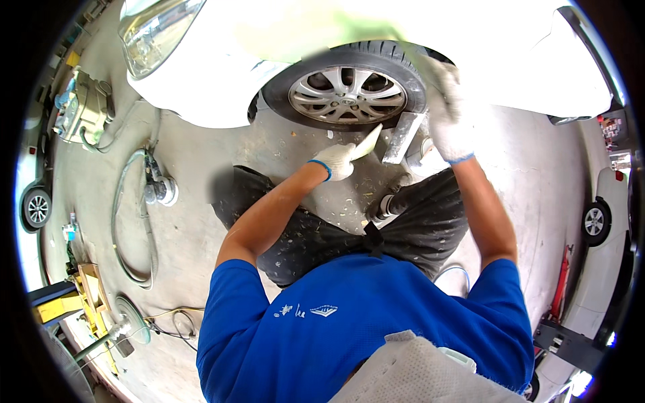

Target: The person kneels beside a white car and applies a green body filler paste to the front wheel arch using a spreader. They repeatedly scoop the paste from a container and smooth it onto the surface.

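Observation:
My left hand [334, 161], in a white knit glove with a blue cuff, is closed on a thin, pale yellow flat scraper [367, 142] pointing up toward the wheel. My right hand [448, 111], gloved alike, is raised beside the right of the tyre and blurred by motion. From its fingers a green smeared shape [366, 28] runs up against the white car body; its kind does not show. The car wheel [348, 97] has silver spokes. Below it a grey, smeared flat plate [403, 138] lies tilted beside a white tub [426, 156], partly behind my right wrist.
A headlight [158, 37] sits at the upper left of the white car. On the floor at left are a sander [160, 188], its looped hose [117, 232] and a boxy machine [84, 107]. Other cars [594, 269] stand along both sides. My bent knees flank the spotted floor.

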Demonstrator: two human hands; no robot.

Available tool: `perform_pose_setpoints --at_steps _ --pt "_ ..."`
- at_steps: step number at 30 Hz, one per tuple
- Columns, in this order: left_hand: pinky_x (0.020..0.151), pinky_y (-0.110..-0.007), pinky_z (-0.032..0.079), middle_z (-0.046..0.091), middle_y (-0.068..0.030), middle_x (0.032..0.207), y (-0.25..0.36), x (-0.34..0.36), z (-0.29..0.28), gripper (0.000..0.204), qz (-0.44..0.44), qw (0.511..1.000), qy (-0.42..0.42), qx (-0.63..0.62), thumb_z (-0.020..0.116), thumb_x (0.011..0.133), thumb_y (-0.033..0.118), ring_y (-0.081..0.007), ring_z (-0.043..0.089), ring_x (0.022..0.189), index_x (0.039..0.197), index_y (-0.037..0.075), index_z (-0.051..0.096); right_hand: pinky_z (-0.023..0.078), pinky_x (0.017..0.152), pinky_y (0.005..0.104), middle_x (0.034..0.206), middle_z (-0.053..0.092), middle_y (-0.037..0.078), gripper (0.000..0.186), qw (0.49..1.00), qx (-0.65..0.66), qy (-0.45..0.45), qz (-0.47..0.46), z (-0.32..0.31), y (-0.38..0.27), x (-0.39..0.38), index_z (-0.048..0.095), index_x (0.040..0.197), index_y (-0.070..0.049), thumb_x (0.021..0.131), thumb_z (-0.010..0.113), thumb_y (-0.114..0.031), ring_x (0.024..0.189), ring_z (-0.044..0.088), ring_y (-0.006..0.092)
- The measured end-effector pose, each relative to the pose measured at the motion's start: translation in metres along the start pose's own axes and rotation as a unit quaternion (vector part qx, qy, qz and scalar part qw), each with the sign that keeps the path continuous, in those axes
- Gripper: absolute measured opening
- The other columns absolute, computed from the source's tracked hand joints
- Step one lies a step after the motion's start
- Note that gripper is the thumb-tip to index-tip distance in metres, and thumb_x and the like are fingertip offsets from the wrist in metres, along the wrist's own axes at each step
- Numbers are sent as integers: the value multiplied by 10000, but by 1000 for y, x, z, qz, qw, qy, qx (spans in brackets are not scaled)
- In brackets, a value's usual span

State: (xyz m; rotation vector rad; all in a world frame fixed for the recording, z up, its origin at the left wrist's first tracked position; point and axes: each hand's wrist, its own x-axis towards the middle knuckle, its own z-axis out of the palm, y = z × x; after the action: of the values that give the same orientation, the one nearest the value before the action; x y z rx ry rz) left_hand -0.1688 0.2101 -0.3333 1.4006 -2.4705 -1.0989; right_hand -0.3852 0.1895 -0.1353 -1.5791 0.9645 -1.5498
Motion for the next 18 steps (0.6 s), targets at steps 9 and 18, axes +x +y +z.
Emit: perform_pose_setpoints --at_steps 9,18 --pt "542 -269 482 620 -19 716 116 -66 -74 214 -37 864 152 -479 717 923 191 -88 579 582 983 25 596 443 1107 411 1276 662 134 378 981 153 114 41 -34 -62 -57 614 1338 45 962 592 32 1204 604 226" --pt "886 -320 537 760 -68 1064 158 -73 -81 365 56 921 283 -262 785 865 146 -166 698 969 1190 11 686 540 902 335 1088 702 153 262 969 -212 -102 -72 -65 -70 -53 698 1184 47 935 618 28 997 684 254"
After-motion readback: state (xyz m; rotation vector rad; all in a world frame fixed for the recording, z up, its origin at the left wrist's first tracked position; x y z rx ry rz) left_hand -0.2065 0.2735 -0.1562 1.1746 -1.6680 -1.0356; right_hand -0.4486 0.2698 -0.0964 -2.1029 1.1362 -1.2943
